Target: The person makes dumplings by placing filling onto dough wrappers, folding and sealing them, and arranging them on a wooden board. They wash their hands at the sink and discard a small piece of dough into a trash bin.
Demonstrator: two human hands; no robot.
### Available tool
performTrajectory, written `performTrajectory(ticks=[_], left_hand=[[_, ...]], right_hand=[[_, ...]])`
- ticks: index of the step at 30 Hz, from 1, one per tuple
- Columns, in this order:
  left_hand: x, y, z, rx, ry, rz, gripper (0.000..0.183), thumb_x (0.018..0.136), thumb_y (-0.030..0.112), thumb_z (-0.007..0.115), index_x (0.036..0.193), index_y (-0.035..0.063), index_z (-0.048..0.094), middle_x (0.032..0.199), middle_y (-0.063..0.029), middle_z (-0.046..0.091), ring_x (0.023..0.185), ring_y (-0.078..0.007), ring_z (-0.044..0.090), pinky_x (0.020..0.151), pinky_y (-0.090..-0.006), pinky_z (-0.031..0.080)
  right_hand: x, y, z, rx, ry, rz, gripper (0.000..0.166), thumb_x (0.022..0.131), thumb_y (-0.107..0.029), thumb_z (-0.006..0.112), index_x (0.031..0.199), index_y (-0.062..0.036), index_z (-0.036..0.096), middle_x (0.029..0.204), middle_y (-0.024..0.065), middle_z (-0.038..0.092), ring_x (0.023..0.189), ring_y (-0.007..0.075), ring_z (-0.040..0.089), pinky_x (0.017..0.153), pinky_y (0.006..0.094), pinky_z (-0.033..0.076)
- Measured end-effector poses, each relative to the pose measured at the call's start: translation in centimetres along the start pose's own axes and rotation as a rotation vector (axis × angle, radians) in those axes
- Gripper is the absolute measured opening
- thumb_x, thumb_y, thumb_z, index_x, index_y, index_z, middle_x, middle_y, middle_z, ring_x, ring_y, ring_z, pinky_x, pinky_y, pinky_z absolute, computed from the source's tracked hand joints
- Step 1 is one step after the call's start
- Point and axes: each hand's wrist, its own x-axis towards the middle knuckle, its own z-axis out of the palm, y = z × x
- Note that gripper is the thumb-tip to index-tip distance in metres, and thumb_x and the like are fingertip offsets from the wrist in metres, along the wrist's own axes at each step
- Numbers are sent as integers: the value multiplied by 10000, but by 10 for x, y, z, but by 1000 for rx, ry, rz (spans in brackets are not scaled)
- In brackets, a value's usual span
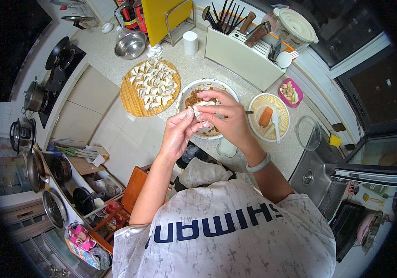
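Both hands meet over a white bowl [237, 96] of minced filling [193, 99]. Between their fingers is a small white dough dumpling [202, 106]. My left hand [181, 127] pinches its near left edge with thumb and fingertips. My right hand [224, 113] holds its other side, fingers curled over it and partly hiding it. Pale flour or dough clings to the fingertips. A utensil handle [249, 112] sticks out from the bowl's right side. Left of the bowl, a round bamboo board [129, 100] bears several rows of folded dumplings [153, 85].
Right of the bowl stands a yellow plastic basket [255, 100] with a carrot piece and white-handled tool, then a pink bowl [299, 93] of garlic, a glass lid [308, 132] and the sink [308, 177]. A green dish [226, 147] sits near the counter edge. Behind is a knife block [240, 59].
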Motion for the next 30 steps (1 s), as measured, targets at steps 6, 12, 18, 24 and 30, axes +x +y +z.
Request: performTrajectory(ticks=[6,12,18,24,30], left_hand=[[0,1,2,22,6,12,293,923,167,447,1072,-59,558,966,-139,613,825,-187,613,754,-271,503],[1,-2,1,28,12,7,300,917,152,453,1103,-71,526,995,-136,600,857,-196,602,775,-296,507],[4,-5,-4,-78,73,-33,307,909,140,461,1121,-80,487,1025,-155,578,887,-222,598,795,-334,518],[5,-2,-2,-151,106,-49,306,904,119,471,1128,-89,483,1006,-181,590,878,-253,616,776,-315,524],[6,-1,-4,-121,75,-34,279,890,100,491,1106,-74,507,993,-151,597,850,-217,617,762,-304,527]], right_hand=[[0,1,0,-31,3,-49,180,676,19,635,849,-20,667,1023,102,605,901,212,569,943,374,356],[0,5,8,-11,93,-56,120,685,1,642,801,-27,654,1009,91,608,873,214,571,881,349,403],[-4,13,12,122,63,100,227,677,-2,660,903,-1,644,1059,101,597,931,204,566,847,304,430],[-3,19,14,567,221,326,321,701,-35,689,1014,-10,623,1091,112,585,1065,196,527,906,304,411],[-2,19,4,259,14,205,263,673,-71,732,917,-15,653,984,89,605,966,176,559,847,274,431]])
